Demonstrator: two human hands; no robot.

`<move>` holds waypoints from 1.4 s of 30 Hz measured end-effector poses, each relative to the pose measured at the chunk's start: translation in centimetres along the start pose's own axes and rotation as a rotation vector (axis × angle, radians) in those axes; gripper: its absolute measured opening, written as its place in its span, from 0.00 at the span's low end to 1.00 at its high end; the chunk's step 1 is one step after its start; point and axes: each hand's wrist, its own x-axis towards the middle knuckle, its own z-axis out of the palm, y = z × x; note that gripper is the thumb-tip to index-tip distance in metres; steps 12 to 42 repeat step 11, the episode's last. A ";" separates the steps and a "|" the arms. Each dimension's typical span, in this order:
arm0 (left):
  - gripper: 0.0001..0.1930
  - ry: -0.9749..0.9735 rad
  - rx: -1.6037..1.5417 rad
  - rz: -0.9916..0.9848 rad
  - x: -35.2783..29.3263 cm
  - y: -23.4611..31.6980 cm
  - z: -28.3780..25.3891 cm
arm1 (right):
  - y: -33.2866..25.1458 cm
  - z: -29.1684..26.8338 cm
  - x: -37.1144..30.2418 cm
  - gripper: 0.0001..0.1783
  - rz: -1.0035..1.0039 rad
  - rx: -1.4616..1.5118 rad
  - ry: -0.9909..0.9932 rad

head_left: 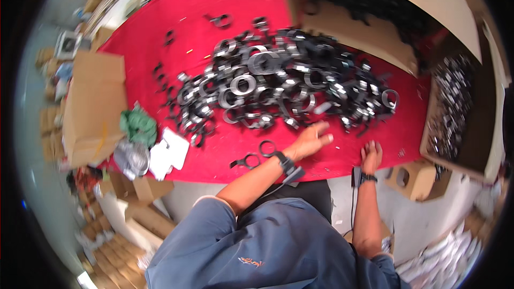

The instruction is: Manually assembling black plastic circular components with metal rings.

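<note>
A big heap of black and silver ring-shaped metal parts (243, 84), many with short black arms, spreads over the red tablecloth (214, 150). My left hand (309, 142) hovers by the heap's near edge, fingers stretched and apart, holding nothing I can see. Farther right, near the table's front edge, my right hand (371, 156) has its fingers curled in. Whatever lies inside them, if anything, is hidden. Beside my left wrist, a black ring (267, 149) and a second ring part (247, 161) lie apart from the heap.
A large open carton (364, 32) with dark parts stands at the far right. Another carton (490, 144) on the right holds small shiny parts. On the left are a brown box (96, 107), green cloth (139, 126) and white papers (170, 154). Loose ring parts (219, 20) lie behind.
</note>
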 end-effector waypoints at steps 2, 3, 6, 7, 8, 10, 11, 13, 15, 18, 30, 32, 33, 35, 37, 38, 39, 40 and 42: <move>0.32 0.036 0.105 0.058 -5.9 1.1 -4.2 | 3.7 -0.3 -3.7 0.31 0.020 -0.004 -0.074; 0.27 0.112 0.329 0.129 -9.0 1.8 -7.2 | 4.8 -0.1 -5.9 0.24 0.074 0.010 -0.134; 0.20 0.796 0.590 0.286 -16.0 1.4 -20.5 | 9.4 2.3 -9.0 0.13 0.642 0.152 -0.893; 0.23 0.929 0.663 0.219 -18.4 1.8 -25.9 | 10.1 5.6 -13.7 0.13 0.794 0.034 -0.786; 0.30 1.095 0.826 0.282 -20.4 -0.9 -33.1 | 9.8 9.1 -17.9 0.15 0.918 -0.112 -0.745; 0.40 1.218 0.869 0.156 -22.8 -2.0 -43.2 | 11.2 13.1 -22.5 0.22 1.114 -0.260 -0.666; 0.44 1.295 0.894 0.047 -24.4 -3.4 -48.5 | 13.4 14.6 -23.8 0.28 1.216 -0.275 -0.677; 0.44 1.295 0.894 0.047 -24.4 -3.4 -48.5 | 13.4 14.6 -23.8 0.28 1.216 -0.275 -0.677; 0.44 1.295 0.894 0.047 -24.4 -3.4 -48.5 | 13.4 14.6 -23.8 0.28 1.216 -0.275 -0.677; 0.44 1.295 0.894 0.047 -24.4 -3.4 -48.5 | 13.4 14.6 -23.8 0.28 1.216 -0.275 -0.677; 0.44 1.295 0.894 0.047 -24.4 -3.4 -48.5 | 13.4 14.6 -23.8 0.28 1.216 -0.275 -0.677; 0.44 1.295 0.894 0.047 -24.4 -3.4 -48.5 | 13.4 14.6 -23.8 0.28 1.216 -0.275 -0.677; 0.44 1.295 0.894 0.047 -24.4 -3.4 -48.5 | 13.4 14.6 -23.8 0.28 1.216 -0.275 -0.677; 0.44 1.295 0.894 0.047 -24.4 -3.4 -48.5 | 13.4 14.6 -23.8 0.28 1.216 -0.275 -0.677; 0.44 1.295 0.894 0.047 -24.4 -3.4 -48.5 | 13.4 14.6 -23.8 0.28 1.216 -0.275 -0.677; 0.44 1.295 0.894 0.047 -24.4 -3.4 -48.5 | 13.4 14.6 -23.8 0.28 1.216 -0.275 -0.677; 0.44 1.295 0.894 0.047 -24.4 -3.4 -48.5 | 13.4 14.6 -23.8 0.28 1.216 -0.275 -0.677; 0.44 1.295 0.894 0.047 -24.4 -3.4 -48.5 | 13.4 14.6 -23.8 0.28 1.216 -0.275 -0.677; 0.44 1.295 0.894 0.047 -24.4 -3.4 -48.5 | 13.4 14.6 -23.8 0.28 1.216 -0.275 -0.677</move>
